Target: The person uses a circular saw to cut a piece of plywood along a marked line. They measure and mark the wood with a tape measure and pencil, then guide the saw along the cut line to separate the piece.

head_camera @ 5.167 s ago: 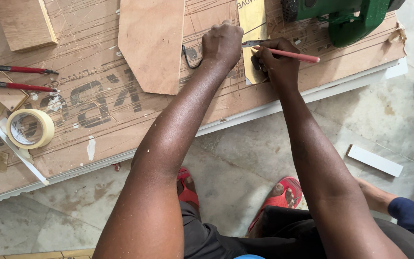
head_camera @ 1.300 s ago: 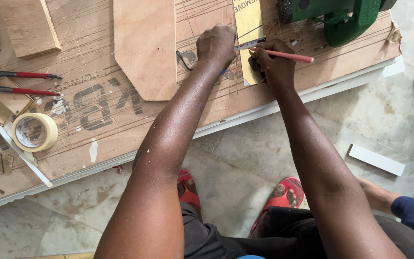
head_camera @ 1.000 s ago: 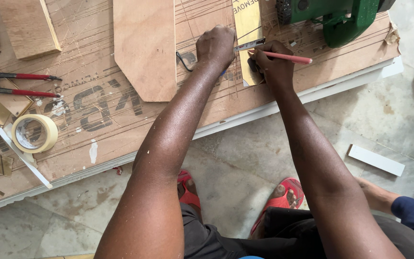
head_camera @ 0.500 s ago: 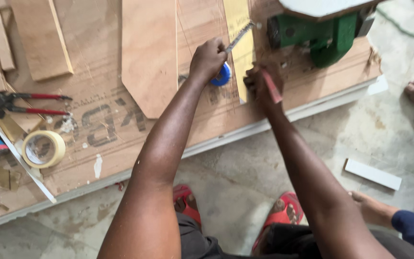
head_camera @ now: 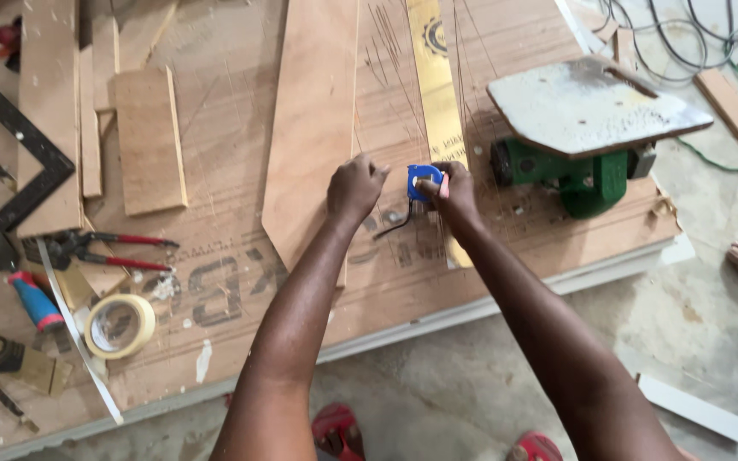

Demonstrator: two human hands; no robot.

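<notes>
Right hand is gripping a blue tape measure over the plywood sheet, beside the yellow strip; left hand is curling, fingers half-closed, holding nothing visible.

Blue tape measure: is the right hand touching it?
Touching. The head view shows the right hand with its fingers wrapped over the blue tape measure, no gap between them.
</notes>
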